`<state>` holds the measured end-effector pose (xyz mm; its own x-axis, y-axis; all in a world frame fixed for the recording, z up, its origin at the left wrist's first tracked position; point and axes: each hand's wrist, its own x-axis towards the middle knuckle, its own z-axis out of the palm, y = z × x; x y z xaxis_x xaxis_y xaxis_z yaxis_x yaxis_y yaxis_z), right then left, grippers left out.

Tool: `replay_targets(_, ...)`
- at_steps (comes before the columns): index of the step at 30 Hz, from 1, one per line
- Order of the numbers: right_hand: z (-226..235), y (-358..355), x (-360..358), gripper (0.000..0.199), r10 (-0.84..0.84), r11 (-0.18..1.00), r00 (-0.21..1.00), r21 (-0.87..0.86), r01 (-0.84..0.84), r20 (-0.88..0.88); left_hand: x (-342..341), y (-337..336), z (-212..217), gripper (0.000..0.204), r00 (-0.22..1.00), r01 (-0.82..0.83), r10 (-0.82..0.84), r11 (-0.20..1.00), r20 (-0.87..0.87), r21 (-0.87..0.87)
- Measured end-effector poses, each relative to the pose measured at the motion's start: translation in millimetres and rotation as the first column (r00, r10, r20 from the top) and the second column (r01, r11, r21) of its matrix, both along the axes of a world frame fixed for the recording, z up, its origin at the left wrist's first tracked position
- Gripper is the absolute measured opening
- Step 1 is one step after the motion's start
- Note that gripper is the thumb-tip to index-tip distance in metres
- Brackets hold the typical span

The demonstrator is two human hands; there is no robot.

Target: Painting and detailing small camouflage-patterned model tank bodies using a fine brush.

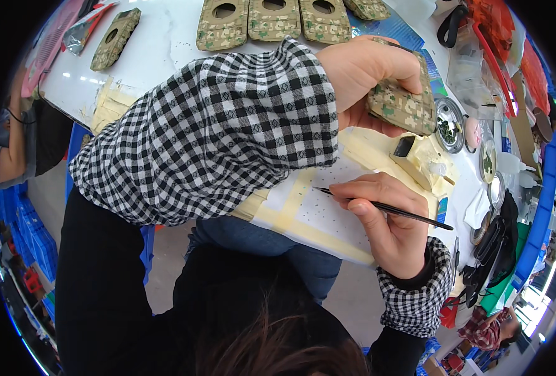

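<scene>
A flat camouflage-patterned fabric piece [402,103] is held tilted, far right; a thin dark brush [384,208] lies nearly level, nearer.

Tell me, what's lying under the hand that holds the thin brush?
Under the right hand with the thin black brush lies a white sheet edged with cream tape, speckled with small dark dots. Whatever sits directly beneath the palm is covered.

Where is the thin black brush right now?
In the head view, the thin black brush lies in the right hand, right of centre, over the taped white sheet and just below the camouflage piece held by the left hand.
</scene>
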<state>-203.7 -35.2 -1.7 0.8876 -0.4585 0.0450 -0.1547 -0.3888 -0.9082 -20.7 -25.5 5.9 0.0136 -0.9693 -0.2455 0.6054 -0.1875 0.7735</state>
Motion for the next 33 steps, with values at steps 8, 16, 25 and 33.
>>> replay_targets(8, 0.4, -0.1, -0.2, 0.011, 0.001, 1.0, 1.0, -0.014, -0.001, -0.005, -0.5, 0.4, 1.3, 0.025, 1.0, -0.005, 0.005, 1.0, -0.007, 0.009)
replay_targets(16, 1.0, -1.2, -0.3, 0.012, 0.005, 1.0, 1.0, -0.028, -0.005, -0.004, -0.7, -0.2, 1.3, 0.023, 1.0, -0.004, 0.004, 1.0, -0.018, 0.013)
replay_targets(25, 1.7, -0.5, -0.6, 0.012, -0.006, 1.0, 1.0, -0.023, 0.006, -0.009, -0.2, 1.3, 1.2, 0.023, 1.0, -0.01, 0.011, 1.0, -0.014, 0.02)
replay_targets(33, 17.4, -4.3, -11.4, 0.013, -0.089, 0.996, 0.993, -0.006, 0.09, 0.076, 5.1, -3.5, -1.1, 0.035, 0.998, 0.002, -0.001, 1.0, 0.067, -0.02)
